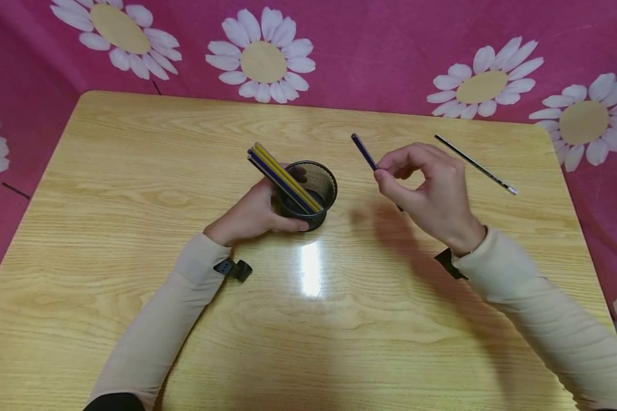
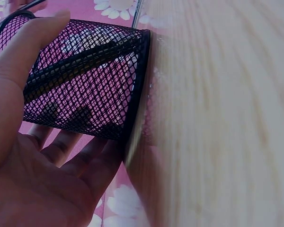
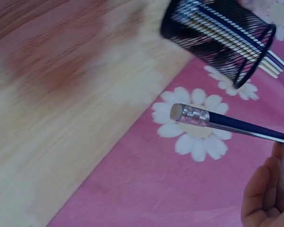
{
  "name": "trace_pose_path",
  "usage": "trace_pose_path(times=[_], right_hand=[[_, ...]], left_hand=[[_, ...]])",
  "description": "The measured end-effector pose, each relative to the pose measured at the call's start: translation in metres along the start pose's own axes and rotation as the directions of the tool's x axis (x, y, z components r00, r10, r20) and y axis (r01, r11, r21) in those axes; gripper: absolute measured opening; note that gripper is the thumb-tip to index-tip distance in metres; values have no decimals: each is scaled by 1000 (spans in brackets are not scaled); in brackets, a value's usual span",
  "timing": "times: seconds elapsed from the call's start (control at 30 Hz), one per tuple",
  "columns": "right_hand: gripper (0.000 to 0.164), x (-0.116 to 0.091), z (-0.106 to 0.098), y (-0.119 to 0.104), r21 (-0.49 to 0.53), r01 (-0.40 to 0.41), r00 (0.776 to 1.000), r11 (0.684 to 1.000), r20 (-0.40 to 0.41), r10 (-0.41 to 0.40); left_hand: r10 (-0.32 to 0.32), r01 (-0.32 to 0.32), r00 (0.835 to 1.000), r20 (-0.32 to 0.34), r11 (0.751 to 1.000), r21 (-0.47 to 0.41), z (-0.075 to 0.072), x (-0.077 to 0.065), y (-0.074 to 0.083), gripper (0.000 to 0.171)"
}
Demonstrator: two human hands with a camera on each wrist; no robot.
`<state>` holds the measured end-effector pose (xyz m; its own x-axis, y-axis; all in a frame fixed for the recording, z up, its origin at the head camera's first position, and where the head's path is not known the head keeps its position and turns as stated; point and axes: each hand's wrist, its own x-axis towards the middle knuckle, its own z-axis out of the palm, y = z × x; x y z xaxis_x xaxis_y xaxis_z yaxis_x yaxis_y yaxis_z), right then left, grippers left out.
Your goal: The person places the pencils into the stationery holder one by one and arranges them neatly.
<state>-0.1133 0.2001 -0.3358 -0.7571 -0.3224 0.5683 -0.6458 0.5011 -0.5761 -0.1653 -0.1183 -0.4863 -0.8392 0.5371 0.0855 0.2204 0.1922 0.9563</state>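
A black mesh pencil cup [image 1: 316, 171] stands on the table, and my left hand [image 1: 254, 211] grips it, thumb at the near side and fingers round the far side. Several yellow and dark blue pencils [image 1: 283, 176] lean together inside it, their upper ends sticking out over the left rim. To the right of the cup, my right hand [image 1: 432, 194] pinches a dark blue pencil [image 1: 364, 151] between thumb and fingertips, above the table. This pencil's eraser end [image 3: 177, 112] shows in the right wrist view, pointing away from the hand and apart from the cup.
A black-and-white patterned pencil [image 1: 475, 164] with a white eraser lies on the wooden table [image 1: 108, 171], beyond my right hand. Pink cloth [image 1: 370, 57] with large white daisies hangs behind the table's far edge. Dark straps sit at both wrists.
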Motion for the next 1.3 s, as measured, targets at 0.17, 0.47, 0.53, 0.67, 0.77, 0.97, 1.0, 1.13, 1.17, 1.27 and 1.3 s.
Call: trace_pose_path(times=[0.17, 0.47, 0.53, 0.67, 0.77, 0.97, 1.0, 1.13, 1.17, 1.27, 1.3], right_hand=[[10, 12, 10, -14, 73, 40, 999, 997, -31, -38], [7, 30, 18, -35, 185, 64, 997, 981, -63, -53], [7, 33, 19, -38, 215, 65, 996, 974, -74, -50], [8, 39, 23, -42, 283, 69, 995, 957, -85, -46], [7, 44, 26, -45, 331, 72, 994, 941, -96, -43], [11, 55, 35, -50, 403, 98, 988, 910, -146, -41], [11, 57, 36, -51, 413, 104, 987, 905, -157, -42], [10, 62, 43, -54, 442, 121, 982, 889, -184, -42], [9, 63, 44, -54, 447, 119, 982, 886, -185, -38], [8, 64, 49, -53, 461, 110, 983, 881, -180, -29], [8, 65, 51, -52, 464, 108, 984, 879, -176, -28]], left_hand=[[-35, 35, 999, -2, 999, 6, 0, -8, 29, 104], [-5, 5, 1000, 2, 1000, 11, -1, -3, 6, 110], [-7, 7, 1000, 7, 1000, 11, -1, -3, 7, 111], [-35, 36, 999, 18, 999, -17, -2, -5, 26, 110], [-50, 50, 999, 23, 999, -20, -2, -8, 46, 106], [-51, 51, 998, 26, 999, -5, -2, -12, 68, 101], [-47, 47, 999, 22, 999, 0, -2, -12, 68, 100], [-33, 33, 999, 17, 999, -4, -1, -11, 66, 99], [-33, 33, 999, 19, 999, -7, -1, -12, 69, 98], [-40, 40, 999, 25, 999, -17, -1, -13, 71, 98], [-41, 41, 999, 25, 999, -18, -1, -13, 71, 98]])
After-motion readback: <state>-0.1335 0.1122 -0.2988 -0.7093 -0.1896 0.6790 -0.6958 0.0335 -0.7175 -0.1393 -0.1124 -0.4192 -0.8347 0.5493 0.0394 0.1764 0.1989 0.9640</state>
